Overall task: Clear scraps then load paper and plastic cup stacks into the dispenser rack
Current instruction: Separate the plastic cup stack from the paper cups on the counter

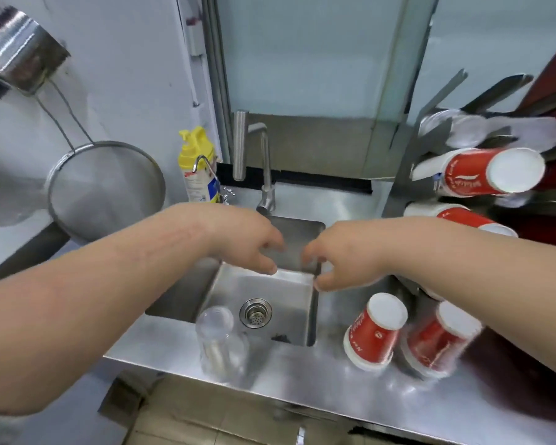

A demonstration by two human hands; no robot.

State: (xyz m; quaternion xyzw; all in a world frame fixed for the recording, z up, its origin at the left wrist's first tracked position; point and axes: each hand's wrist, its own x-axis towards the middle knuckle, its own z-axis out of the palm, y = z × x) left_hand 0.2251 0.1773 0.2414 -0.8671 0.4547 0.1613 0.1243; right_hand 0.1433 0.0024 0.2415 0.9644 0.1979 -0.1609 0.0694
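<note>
Both hands (254, 242) (344, 252) hovered over the sink (312, 316), fingers loosely curled, empty; cup stacks (374, 332) waited at the table's right edge, rack (437, 136) part-filled.

Single head-worn wide-angle view, facing forward and down, close above the sink (302, 285) and steel counter (302, 374).
</note>
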